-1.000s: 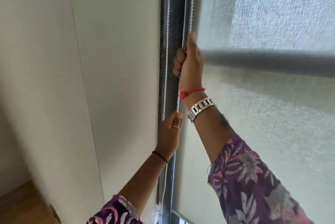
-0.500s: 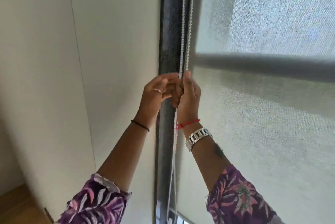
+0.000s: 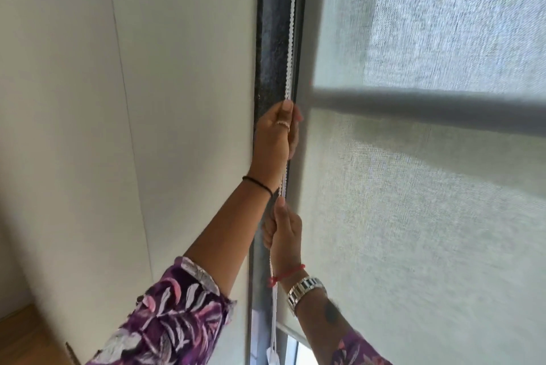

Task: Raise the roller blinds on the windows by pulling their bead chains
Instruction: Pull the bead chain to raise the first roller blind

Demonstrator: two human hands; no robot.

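A pale grey woven roller blind (image 3: pixel 413 217) covers the window on the right; its bottom edge (image 3: pixel 291 330) shows low down, with a strip of bare glass beneath. The white bead chain (image 3: pixel 291 39) hangs along the dark window frame (image 3: pixel 270 39), just left of the blind. My left hand (image 3: pixel 276 134) is high up, closed around the chain. Below it, my right hand (image 3: pixel 285 234) grips the same chain, thumb pointing up. The chain's lower end dangles near the bottom of the frame.
A plain cream wall (image 3: pixel 147 98) fills the left side. A horizontal window bar (image 3: pixel 428 104) shows as a dark band through the fabric. Wooden floor (image 3: pixel 23 335) appears at the lower left corner.
My right hand has come down along the chain from beside the left. My left hand has risen and closed on the chain higher up. The blind's bottom edge now shows.
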